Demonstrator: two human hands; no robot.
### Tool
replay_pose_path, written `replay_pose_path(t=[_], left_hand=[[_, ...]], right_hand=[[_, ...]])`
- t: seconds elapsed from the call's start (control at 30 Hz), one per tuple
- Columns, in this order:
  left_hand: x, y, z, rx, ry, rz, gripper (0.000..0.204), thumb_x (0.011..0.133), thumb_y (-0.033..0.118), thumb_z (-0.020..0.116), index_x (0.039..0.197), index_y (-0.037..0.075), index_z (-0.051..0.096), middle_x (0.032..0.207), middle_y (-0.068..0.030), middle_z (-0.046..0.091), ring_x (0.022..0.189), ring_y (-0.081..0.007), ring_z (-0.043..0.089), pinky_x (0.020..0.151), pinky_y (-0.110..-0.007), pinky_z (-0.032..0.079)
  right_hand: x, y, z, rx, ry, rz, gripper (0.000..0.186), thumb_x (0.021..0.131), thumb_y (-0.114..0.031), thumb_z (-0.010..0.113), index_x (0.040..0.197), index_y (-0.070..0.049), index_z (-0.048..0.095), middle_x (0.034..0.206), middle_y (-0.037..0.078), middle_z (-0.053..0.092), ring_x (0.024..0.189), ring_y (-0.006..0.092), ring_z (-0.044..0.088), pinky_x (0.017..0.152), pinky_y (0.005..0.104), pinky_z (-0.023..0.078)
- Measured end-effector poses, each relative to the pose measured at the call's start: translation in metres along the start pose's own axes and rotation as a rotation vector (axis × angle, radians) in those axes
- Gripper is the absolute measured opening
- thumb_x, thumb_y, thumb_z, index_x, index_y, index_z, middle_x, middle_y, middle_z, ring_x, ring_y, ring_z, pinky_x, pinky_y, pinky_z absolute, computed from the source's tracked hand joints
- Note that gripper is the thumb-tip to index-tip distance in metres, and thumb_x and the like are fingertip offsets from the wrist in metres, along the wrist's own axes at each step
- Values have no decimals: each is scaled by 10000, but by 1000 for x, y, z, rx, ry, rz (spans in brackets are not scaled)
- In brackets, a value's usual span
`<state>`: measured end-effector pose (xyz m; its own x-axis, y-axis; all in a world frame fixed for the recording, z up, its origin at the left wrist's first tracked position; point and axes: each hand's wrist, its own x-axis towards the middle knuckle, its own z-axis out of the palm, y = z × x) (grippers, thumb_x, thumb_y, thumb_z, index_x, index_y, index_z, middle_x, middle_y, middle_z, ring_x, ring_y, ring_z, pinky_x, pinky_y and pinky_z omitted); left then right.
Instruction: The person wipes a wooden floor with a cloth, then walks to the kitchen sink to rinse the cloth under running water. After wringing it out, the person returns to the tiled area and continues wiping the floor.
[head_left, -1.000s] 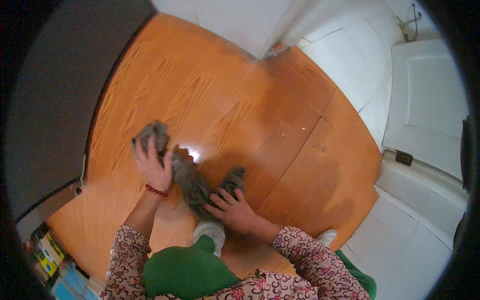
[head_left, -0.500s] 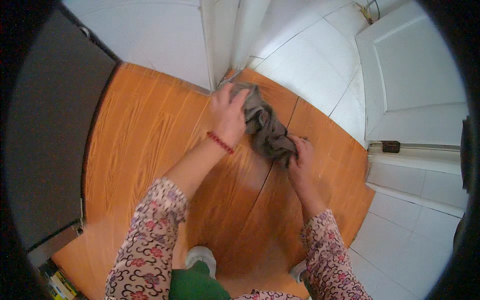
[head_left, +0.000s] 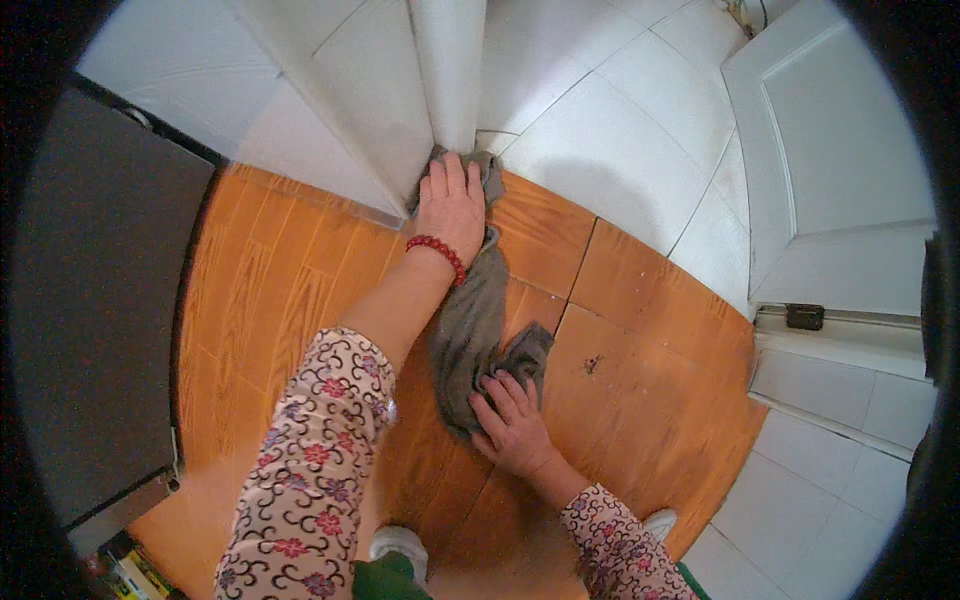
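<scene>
A grey-brown cleaning rag lies stretched out and crumpled on the wood-patterned floor. My left hand, with a red bead bracelet at its wrist, presses the rag's far end into the corner at the foot of the white door frame. Its fingers lie over the cloth, which sticks out on both sides of them. Closer to me, my right hand is on the rag's near end, fingers bent over a bunched fold. Its thumb is hidden.
A white door frame rises beyond my left hand. White tiles lie past the curved wooden floor edge. An open white door stands at right, a dark grey panel at left. Dark specks dot the floor. My shoe is below.
My left hand has pushed the rag's far end up against the door frame's foot. My right hand has come nearer to me and leftward, so the rag now stretches lengthwise.
</scene>
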<state>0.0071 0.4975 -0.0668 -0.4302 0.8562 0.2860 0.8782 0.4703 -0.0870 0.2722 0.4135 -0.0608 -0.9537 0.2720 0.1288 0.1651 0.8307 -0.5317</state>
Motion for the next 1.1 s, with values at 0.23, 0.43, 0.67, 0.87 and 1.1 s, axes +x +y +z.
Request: replay_pose_path(t=[0.23, 0.43, 0.67, 0.87, 1.1], left_hand=[[25, 9, -30, -115, -311, -128, 522, 681, 208, 660, 1143, 37, 487, 1124, -201, 479, 1084, -364, 448, 864, -459, 410], [37, 0, -46, -491, -544, -207, 422, 673, 190, 654, 1053, 40, 549, 1003, -211, 557, 966, -400, 520, 837, -456, 438], [3, 1, -11, -27, -141, -88, 367, 814, 108, 449, 1177, 54, 458, 1233, -215, 416, 1080, -374, 438, 872, -444, 408], [-22, 21, -26, -68, -227, -233, 304, 772, 126, 518, 1063, 39, 501, 1008, -183, 503, 903, -339, 487, 779, -466, 427], [-41, 51, -24, -673, -114, -59, 338, 744, 141, 582, 1056, 31, 512, 1081, -194, 496, 1010, -372, 459, 841, -456, 412]], right_hand=[[-4, 4, -1, 10, -21, 25, 565, 647, -234, 697, 1155, -95, 494, 1256, 129, 426, 1196, 322, 367, 968, 528, 274], [-6, 6, -1, 8, -16, 2, 584, 675, -285, 685, 1188, -92, 483, 1256, 138, 438, 1202, 325, 368, 990, 516, 261], [-3, 5, -2, 12, -45, 2, 577, 710, -300, 661, 1212, -89, 470, 1269, 143, 430, 1219, 322, 354, 1008, 516, 249], [0, -6, -13, 50, -75, 58, 555, 718, -294, 653, 1201, -84, 481, 1254, 146, 441, 1203, 331, 366, 1004, 518, 255], [6, -3, -11, 68, -106, 122, 531, 707, -270, 657, 1172, -72, 492, 1202, 162, 461, 1150, 342, 400, 980, 522, 285]])
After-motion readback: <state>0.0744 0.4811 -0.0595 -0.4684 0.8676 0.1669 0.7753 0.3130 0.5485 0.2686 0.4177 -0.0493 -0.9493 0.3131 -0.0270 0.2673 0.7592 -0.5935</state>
